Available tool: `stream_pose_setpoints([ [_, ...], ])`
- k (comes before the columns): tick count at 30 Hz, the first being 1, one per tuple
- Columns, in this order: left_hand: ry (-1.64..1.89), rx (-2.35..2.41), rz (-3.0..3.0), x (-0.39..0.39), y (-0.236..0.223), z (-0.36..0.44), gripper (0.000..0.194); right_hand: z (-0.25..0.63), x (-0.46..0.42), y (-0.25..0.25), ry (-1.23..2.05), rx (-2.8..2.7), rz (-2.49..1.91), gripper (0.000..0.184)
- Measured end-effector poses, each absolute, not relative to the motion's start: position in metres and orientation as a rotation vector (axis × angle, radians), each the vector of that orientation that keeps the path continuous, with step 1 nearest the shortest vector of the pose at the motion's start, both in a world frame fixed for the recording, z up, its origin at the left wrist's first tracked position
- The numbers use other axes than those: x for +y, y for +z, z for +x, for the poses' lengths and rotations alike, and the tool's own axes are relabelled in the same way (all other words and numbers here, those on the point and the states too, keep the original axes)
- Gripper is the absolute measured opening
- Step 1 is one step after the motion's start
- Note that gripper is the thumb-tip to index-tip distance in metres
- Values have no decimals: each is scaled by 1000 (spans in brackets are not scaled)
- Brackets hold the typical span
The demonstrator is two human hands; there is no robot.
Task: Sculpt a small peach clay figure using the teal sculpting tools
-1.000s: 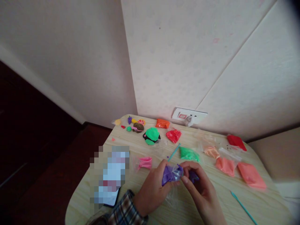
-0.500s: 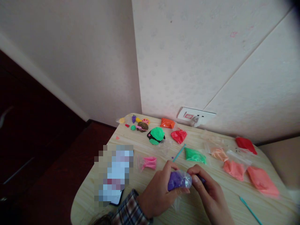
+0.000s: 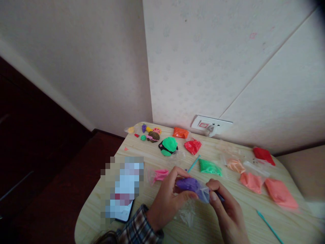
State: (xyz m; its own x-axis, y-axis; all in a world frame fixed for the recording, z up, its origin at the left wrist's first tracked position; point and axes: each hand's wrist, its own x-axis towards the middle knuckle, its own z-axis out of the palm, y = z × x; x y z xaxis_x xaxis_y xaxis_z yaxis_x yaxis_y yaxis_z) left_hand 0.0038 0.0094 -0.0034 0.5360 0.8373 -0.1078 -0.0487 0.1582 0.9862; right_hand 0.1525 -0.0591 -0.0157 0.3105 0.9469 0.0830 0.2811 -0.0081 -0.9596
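My left hand (image 3: 166,200) is closed around a clear plastic bag of purple clay (image 3: 188,184), its thumb along the near side. At the bag's right end, the fingertips of my right hand (image 3: 224,206) pinch the plastic. A dark purple piece (image 3: 220,196) shows partly behind those right fingers; what it is exactly is hidden. Beneath the hands lies a crumpled clear bag (image 3: 186,213). Just beyond my left hand sits a bag of pink clay (image 3: 161,174), and a bag of green clay (image 3: 209,167) lies beyond my right hand.
On the wooden table (image 3: 88,217) a phone (image 3: 124,193) with a blurred screen lies left. Small clay models, including a green-and-black piece (image 3: 169,146), stand at the back. Orange, red and coral clay bags (image 3: 280,193) spread rightward. A teal tool (image 3: 269,225) lies front right.
The purple bag has turned and tilts down toward my right hand; my left fingers have shifted over its top. The view has swung slightly left.
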Motion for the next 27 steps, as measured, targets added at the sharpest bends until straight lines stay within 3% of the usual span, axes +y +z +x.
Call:
stream_pose_setpoints([
  [5,675,849,1140,13,-6,3,24,142,-56,-16,874,-1066,-1500,39],
  [11,683,925,1157,14,-11,5,23,142,-55,-16,1060,-949,-1440,53],
  [20,759,1034,1392,16,-9,6,21,141,-58,-5,769,-1111,-1491,11],
  [27,750,1132,1432,14,-4,5,20,146,-58,-8,709,-1306,-1541,19],
])
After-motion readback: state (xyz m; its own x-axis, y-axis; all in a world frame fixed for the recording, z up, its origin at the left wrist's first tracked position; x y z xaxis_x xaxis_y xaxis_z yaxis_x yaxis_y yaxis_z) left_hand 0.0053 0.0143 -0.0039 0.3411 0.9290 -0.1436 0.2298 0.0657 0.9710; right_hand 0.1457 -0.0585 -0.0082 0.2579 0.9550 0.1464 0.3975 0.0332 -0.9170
